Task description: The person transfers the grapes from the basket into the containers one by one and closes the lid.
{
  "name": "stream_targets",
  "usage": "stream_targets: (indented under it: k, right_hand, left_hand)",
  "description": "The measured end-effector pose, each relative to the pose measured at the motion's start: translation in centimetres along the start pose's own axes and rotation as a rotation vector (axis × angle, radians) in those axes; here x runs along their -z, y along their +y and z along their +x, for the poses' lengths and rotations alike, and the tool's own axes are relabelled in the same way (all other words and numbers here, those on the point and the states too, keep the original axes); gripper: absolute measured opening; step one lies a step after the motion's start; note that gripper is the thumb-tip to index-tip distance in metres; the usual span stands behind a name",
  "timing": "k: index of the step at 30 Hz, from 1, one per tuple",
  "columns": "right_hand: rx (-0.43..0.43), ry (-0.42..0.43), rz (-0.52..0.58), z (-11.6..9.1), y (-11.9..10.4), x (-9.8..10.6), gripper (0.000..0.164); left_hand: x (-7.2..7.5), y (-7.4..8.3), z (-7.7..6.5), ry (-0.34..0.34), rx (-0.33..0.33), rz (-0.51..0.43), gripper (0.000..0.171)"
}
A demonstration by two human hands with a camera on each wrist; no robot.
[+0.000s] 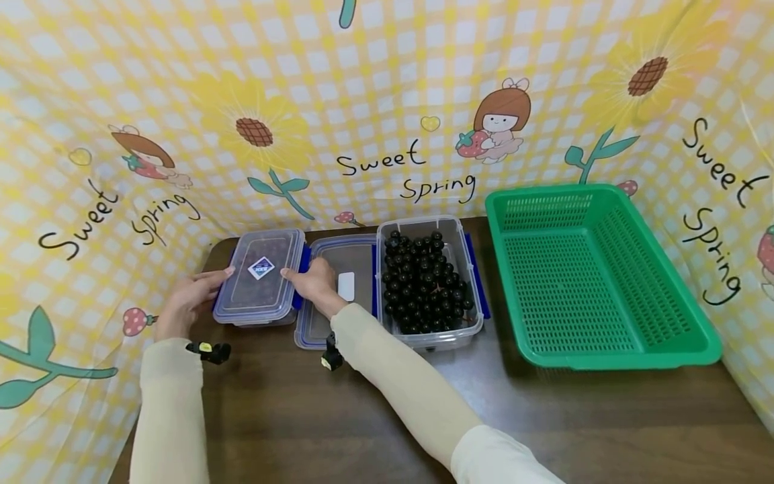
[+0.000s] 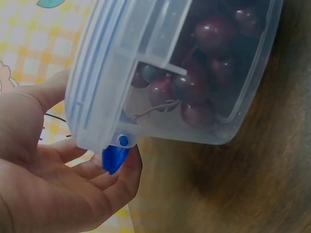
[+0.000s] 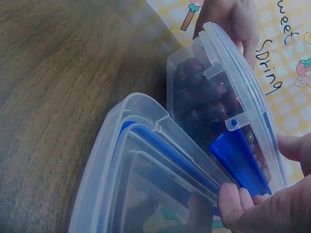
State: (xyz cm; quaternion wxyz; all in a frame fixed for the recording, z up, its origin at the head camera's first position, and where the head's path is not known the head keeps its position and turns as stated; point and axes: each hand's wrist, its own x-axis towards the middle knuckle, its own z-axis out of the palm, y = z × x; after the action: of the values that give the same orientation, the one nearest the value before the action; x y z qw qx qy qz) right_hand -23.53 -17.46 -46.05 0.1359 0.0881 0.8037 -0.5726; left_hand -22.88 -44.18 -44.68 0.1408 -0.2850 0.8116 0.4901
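A clear lidded plastic container [image 1: 250, 289] sits at the table's back left, a blue and white sticker on its lid. Dark red, round, grape-like fruit [image 2: 214, 36] with stems shows through its wall. My left hand [image 1: 187, 299] grips its left side, fingers curled beneath a blue latch [image 2: 114, 160], thumb at the lid's edge. On the opposite side, my right hand [image 1: 316, 279] has its thumb on the lid and fingertips by another blue latch [image 3: 238, 162], which slants out from the wall. Part of that hand is cut off in the right wrist view.
A detached-looking clear lid [image 1: 320, 326] with a white label lies right of the container. Beyond it stands an open plastic box [image 1: 402, 336] full of dark grapes [image 1: 423, 282]. A large green basket [image 1: 544, 296] occupies the right. Patterned cloth [image 1: 375, 101] rises behind the brown table [image 1: 338, 423].
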Motion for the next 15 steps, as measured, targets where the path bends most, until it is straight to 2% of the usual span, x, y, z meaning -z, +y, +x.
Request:
stream_targets:
  k: [6, 9, 15]
  right_hand:
    - [-0.009, 0.004, -0.018, 0.11, -0.32, 0.15, 0.057]
    - [-0.008, 0.005, -0.008, 0.09, -0.22, 0.06, 0.058]
    - [-0.007, 0.002, -0.011, 0.15, -0.01, 0.03, 0.057]
  left_hand:
    - [0.02, 0.65, -0.09, -0.006, -0.030, -0.009, 0.093]
    - [0.00, 0.66, -0.19, 0.013, -0.044, 0.004, 0.092]
    - [-0.11, 0.90, -0.10, 0.031, -0.039, -0.013, 0.089]
